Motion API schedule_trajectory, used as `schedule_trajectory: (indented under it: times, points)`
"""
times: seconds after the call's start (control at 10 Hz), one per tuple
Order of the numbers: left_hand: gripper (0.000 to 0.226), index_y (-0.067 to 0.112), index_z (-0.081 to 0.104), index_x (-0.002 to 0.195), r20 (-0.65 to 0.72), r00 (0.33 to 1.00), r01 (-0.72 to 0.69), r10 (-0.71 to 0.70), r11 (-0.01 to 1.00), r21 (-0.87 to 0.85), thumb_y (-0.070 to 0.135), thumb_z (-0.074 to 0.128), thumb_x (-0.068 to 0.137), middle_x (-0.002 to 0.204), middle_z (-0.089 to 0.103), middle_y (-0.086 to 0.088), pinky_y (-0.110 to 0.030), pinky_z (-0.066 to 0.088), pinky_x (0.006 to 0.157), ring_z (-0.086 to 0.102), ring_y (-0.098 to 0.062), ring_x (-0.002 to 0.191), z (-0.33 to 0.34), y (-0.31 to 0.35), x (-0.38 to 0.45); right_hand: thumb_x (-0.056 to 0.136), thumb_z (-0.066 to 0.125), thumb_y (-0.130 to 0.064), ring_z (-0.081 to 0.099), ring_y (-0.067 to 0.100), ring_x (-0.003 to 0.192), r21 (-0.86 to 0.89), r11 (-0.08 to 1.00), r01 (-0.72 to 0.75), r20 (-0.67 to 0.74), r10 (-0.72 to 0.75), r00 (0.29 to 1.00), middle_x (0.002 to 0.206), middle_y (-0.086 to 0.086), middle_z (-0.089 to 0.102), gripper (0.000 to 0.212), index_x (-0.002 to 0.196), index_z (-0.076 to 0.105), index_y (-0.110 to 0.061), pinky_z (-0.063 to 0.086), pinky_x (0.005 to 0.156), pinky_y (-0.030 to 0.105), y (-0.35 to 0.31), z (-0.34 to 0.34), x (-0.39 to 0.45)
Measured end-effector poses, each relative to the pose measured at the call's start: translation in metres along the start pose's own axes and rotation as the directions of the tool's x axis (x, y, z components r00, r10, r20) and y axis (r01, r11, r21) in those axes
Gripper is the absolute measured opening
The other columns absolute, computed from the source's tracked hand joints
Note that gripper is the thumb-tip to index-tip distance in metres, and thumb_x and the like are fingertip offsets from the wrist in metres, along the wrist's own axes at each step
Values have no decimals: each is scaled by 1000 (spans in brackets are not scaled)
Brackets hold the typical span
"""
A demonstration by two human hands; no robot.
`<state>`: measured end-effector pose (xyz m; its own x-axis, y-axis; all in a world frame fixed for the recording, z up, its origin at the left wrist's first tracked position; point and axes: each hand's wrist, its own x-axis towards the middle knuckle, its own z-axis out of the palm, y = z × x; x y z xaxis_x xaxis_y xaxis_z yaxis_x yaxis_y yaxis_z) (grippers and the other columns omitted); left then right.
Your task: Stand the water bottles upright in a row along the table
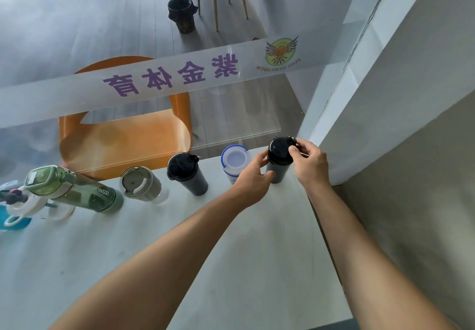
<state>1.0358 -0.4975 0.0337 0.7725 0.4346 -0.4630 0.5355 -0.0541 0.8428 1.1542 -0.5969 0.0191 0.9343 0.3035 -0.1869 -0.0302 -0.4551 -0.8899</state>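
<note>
Several bottles stand in a row along the far edge of the pale table (180, 247). At the right end is a grey bottle with a black lid (279, 161). My left hand (253, 178) wraps its body and my right hand (309, 162) pinches its lid. Left of it stand a clear bottle with a blue-rimmed white lid (235, 162), a dark bottle with a black lid (186, 174), a grey tumbler (141, 184) and a tall green bottle (72, 188). A white-lidded bottle (23, 207) is at the far left, partly cut off.
A glass pane with a frosted band and purple lettering (169, 77) rises right behind the row. A white wall (385, 98) closes the table's right end. Beyond the glass are an orange chair (123, 136) and a black bin (181, 15).
</note>
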Motion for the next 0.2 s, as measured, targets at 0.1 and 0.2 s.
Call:
schedule_trajectory:
  times: [0.1, 0.2]
  points:
    - [65, 32, 26, 153, 7, 1000, 0, 0, 999, 36, 15, 54, 96, 155, 43, 5, -46, 51, 102, 54, -19, 124, -5, -1, -4, 92, 60, -25, 65, 20, 107, -22, 1000, 14, -20, -14, 1000, 121, 7, 71, 39, 129, 63, -13, 46, 90, 25, 1, -1, -4]
    - [57, 34, 33, 150, -20, 997, -70, 73, 989, 127, 24, 53, 97, 152, 46, 9, -36, 51, 99, 57, -11, 111, -14, -1, -16, 93, 57, -26, 60, 25, 118, -114, 991, 70, -96, -81, 992, 130, 10, 63, 42, 133, 58, -15, 47, 100, 36, -4, -3, -15]
